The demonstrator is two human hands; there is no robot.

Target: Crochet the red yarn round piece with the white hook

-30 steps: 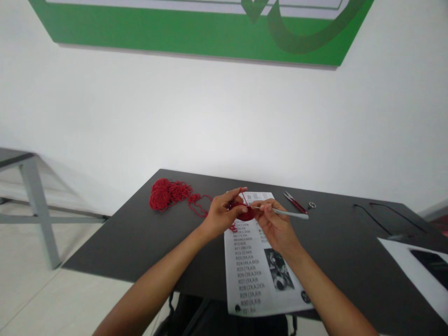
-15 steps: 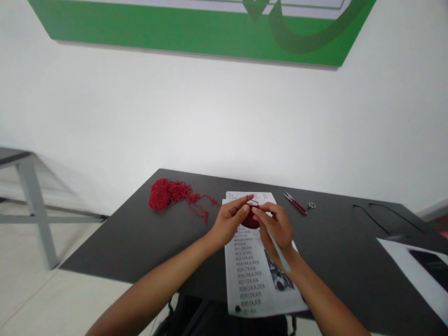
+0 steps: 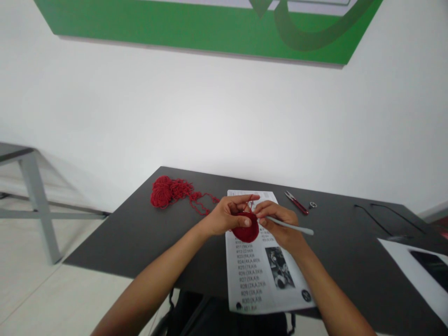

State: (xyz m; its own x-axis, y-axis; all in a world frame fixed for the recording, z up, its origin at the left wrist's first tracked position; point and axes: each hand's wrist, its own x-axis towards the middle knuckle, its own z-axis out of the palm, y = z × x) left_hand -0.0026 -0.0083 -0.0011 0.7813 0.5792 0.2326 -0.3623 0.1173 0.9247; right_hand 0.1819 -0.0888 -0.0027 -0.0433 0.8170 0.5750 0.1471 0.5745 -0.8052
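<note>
A round dark red crochet piece [image 3: 245, 229] is pinched under the thumb of my left hand [image 3: 227, 215]. Red yarn rises from the piece to the outstretched left index finger. My right hand [image 3: 280, 223] is closed on a grey-handled crochet hook [image 3: 292, 226], whose handle points out to the right. The hook's tip is at the upper right edge of the piece, hidden by fingers. From the left hand a loose strand trails to a tangled red yarn ball [image 3: 164, 192] on the table. Beneath both hands lies a printed pattern sheet [image 3: 252, 280].
Red-handled thread snips [image 3: 297, 202] and a small ring-shaped item [image 3: 312, 205] lie right of the sheet. Farther right are eyeglasses [image 3: 381, 224] and white paper [image 3: 413, 270] with a dark phone-like object [image 3: 432, 267]. The dark table [image 3: 126, 238] stands against a white wall.
The crochet piece has tilted to show more of its face. The hook's handle has swung from pointing down toward me to pointing right. Yarn now stretches taller between the piece and left index finger.
</note>
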